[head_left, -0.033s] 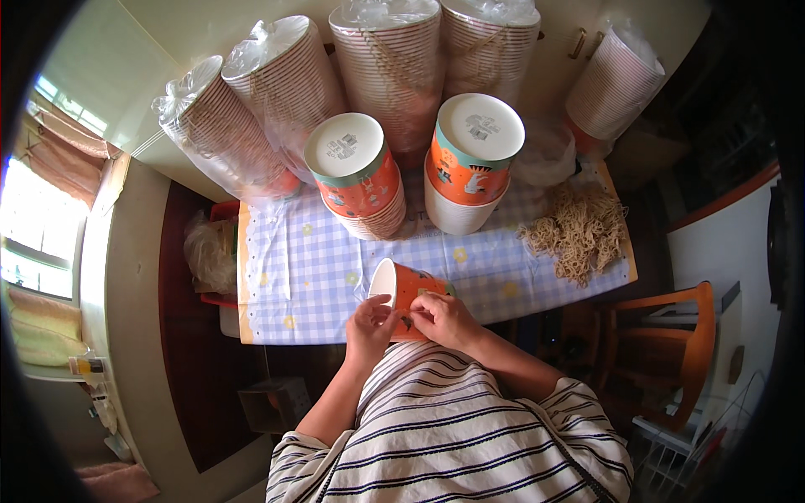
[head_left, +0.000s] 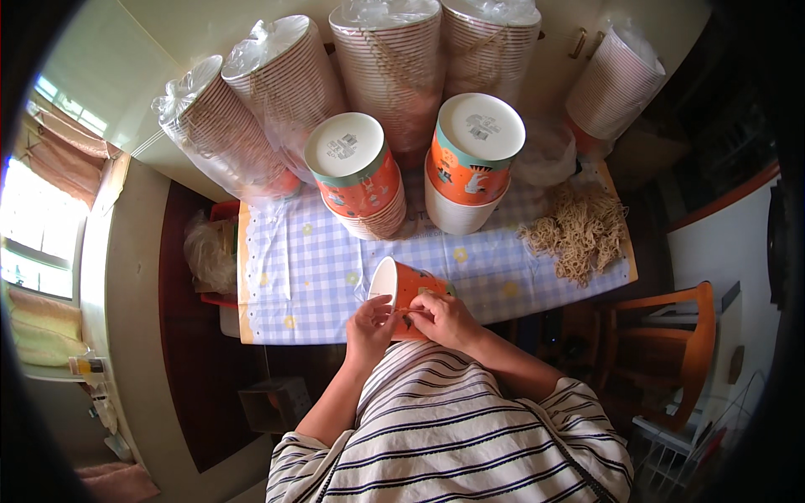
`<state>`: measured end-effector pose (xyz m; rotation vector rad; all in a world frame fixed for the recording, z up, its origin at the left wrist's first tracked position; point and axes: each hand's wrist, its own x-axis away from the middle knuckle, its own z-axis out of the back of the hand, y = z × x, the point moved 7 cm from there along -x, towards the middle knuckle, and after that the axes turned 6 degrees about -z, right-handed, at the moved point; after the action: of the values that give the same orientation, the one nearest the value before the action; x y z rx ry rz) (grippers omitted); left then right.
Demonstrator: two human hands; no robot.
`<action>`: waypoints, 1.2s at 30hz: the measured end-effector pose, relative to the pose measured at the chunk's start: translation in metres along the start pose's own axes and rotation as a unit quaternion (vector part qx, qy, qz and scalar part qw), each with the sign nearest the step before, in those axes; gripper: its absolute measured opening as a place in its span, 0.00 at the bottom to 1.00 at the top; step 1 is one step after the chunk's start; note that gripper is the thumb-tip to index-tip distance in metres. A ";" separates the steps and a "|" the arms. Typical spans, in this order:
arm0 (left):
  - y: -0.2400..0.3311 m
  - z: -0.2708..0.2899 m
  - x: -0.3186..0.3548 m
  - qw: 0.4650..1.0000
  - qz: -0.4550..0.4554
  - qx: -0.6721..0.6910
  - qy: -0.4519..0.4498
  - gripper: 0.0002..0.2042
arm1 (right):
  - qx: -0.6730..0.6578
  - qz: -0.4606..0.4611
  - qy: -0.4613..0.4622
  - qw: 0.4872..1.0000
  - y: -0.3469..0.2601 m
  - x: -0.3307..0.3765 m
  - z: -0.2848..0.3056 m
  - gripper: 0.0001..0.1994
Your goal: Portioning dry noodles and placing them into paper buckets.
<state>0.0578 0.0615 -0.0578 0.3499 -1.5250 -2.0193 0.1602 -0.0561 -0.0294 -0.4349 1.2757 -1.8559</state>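
Orange paper cup, tilted sideways

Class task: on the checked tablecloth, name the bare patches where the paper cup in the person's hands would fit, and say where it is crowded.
Free: the tablecloth left of the cup, below the left stack; also a strip between the right stack and the hands. Crowded: the back edge with bagged cup stacks and the right end under the string pile.

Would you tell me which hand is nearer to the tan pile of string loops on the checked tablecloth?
Right. The right hand lies left of and below the string pile; the left hand is farther left.
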 end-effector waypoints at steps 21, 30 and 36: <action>0.000 -0.005 0.000 0.997 -0.051 0.052 0.015 0.14 | 0.068 0.038 0.015 0.997 -0.003 -0.006 -0.006 0.06; 0.004 -0.001 -0.002 0.998 -0.039 0.028 0.039 0.13 | 0.059 0.048 0.006 0.997 -0.006 -0.006 -0.008 0.07; 0.000 0.002 -0.005 0.999 -0.031 0.019 0.028 0.13 | 0.031 0.025 -0.006 0.999 -0.004 -0.005 -0.005 0.07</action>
<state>0.0607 0.0660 -0.0579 0.4702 -1.5365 -2.0128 0.1581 -0.0481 -0.0270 -0.3754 1.2070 -1.8428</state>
